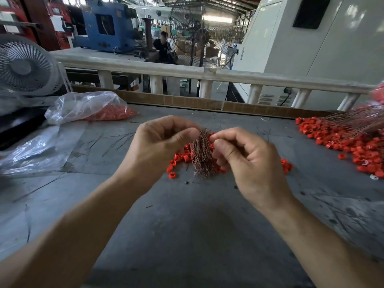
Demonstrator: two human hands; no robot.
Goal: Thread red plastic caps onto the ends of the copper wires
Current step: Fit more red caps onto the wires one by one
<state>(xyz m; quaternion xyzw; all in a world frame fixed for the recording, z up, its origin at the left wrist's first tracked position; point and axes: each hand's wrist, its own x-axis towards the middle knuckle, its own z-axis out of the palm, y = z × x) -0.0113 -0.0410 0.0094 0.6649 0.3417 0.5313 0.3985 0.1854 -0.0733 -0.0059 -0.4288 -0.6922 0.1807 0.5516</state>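
Copper wires (201, 156) (thin, frayed tuft) pinched by left hand (164, 140), right hand (245, 156) pinching them too.

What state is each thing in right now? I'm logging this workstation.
Left hand: pinching the wire bundle.
Right hand: fingers curled at the wire tips; cap hidden.
Wire bundle: hanging, strands splayed.
Bag of caps: lying on the table.
Desk fan: blades look still.

Red caps (180, 158), copper-brown wires (202, 156), grey table (187, 225), blue machine (108, 26).
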